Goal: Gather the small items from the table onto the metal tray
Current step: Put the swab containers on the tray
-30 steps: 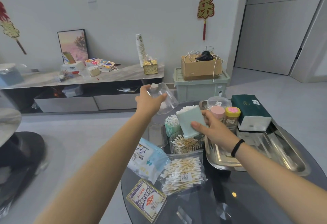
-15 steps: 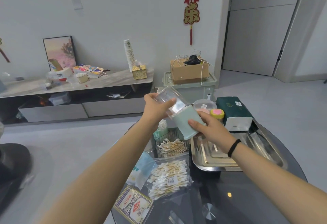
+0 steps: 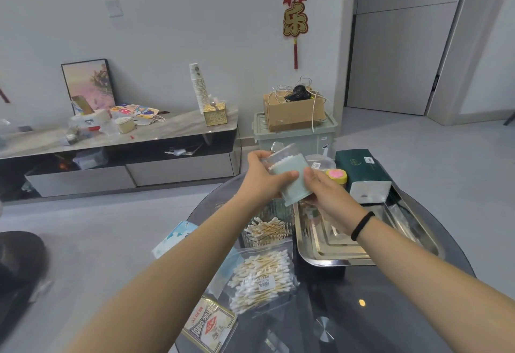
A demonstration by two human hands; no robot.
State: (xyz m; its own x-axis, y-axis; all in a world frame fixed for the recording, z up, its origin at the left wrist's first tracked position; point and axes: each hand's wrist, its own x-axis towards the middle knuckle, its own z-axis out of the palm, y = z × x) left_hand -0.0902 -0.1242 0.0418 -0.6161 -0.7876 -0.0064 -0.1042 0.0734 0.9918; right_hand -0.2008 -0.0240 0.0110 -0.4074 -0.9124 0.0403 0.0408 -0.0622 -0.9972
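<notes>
Left hand (image 3: 263,178): wrapped around the clear cap (image 3: 281,157) from the 9 o'clock side, thumb laid across the front; fingers closed on it, apparently to seat it squarely over the swab tops.
Right hand (image 3: 328,201): cupped under and behind the mint swab tub (image 3: 292,182), fingers closed on its lower half; judged to be bracing the tub so the cap could be pressed home.
Mint swab tub: held in the air, tilted with its base toward 5 o'clock, above the near-left corner of the metal tray (image 3: 334,255); not yet set down.
Clear cap: over the tub's upper end, white swab tips showing through; fully seated or not, cannot tell.
Metal tray: at 3 o'clock on the dark glass counter (image 3: 376,311), mostly bare in the middle, which left room for the tub.
Already at the tray's far end: green tissue pack (image 3: 362,174), a yellow-lidded jar with a pink top (image 3: 337,176) and a clear round container (image 3: 319,162) at 12 to 1 o'clock; whether each sat inside the rim, hidden by the hands.
Left on the counter: ribbed glass jar of swabs (image 3: 264,230) just beside the tray's left edge, bagged swabs (image 3: 262,277) at 7 o'clock of it, a blue-and-white packet (image 3: 172,237), a card box (image 3: 211,327) at the near edge.
Step judged: closing the tub before placing it, likely so nothing spilled on the tray.
Progress judged: early to middle; several items outstanding.
</notes>
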